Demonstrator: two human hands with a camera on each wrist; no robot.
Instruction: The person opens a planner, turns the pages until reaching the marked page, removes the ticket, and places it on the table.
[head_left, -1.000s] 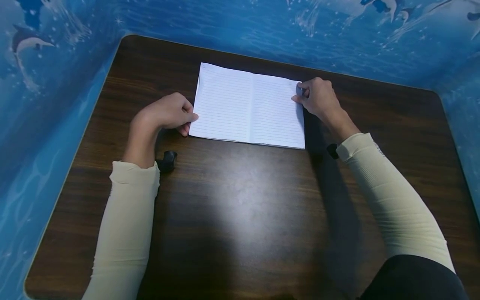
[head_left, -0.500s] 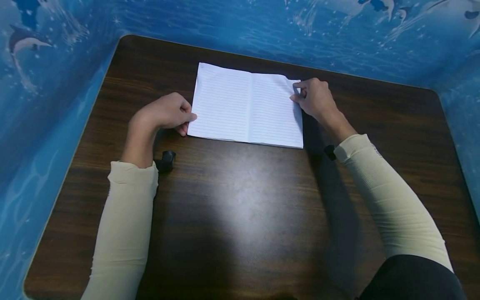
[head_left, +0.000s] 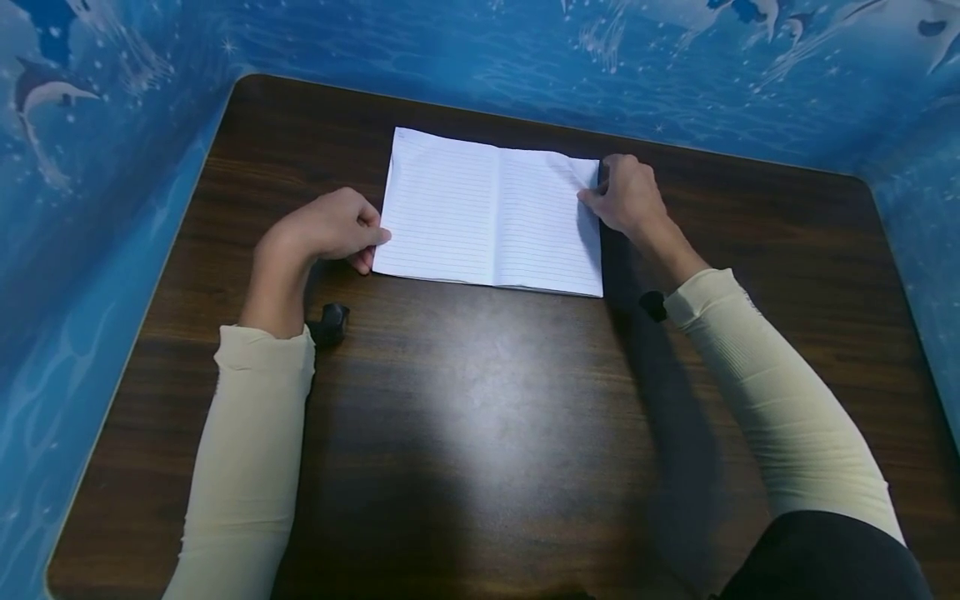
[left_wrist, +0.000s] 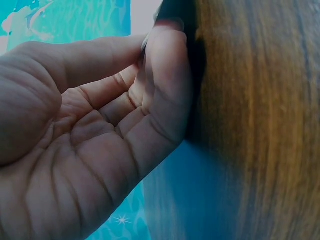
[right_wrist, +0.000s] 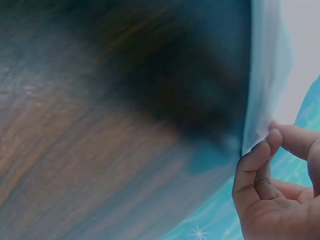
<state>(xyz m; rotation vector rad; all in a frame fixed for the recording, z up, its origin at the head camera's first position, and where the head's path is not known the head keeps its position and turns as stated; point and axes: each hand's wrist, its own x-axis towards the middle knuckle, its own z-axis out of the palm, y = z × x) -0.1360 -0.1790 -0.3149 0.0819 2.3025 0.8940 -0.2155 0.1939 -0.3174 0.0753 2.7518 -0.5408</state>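
Note:
An open notebook [head_left: 450, 208] with blank ruled pages lies flat near the far side of the dark wooden table. My left hand [head_left: 330, 225] pinches its left edge near the lower corner, thumb on top of the page and fingers beneath. At the upper right edge, my right hand [head_left: 633, 196] holds the right page between thumb and fingers; a faint ripple shows in the paper there. In the right wrist view the fingertips meet at the edge of the white page [right_wrist: 270, 60]. The left wrist view shows the thumb pressing against the curled fingers of the left hand [left_wrist: 100, 130].
The wooden table [head_left: 480, 417] has rounded corners and a bright reflection in its middle. Blue sea-patterned walls [head_left: 450, 50] with dolphins border its far and side edges. Black wrist devices [head_left: 330, 323] stick out from both pale sleeves [head_left: 247, 450].
The right index finger has slipped from the top of the right page to behind its edge, and the page corner has rippled slightly. The left hand keeps its hold.

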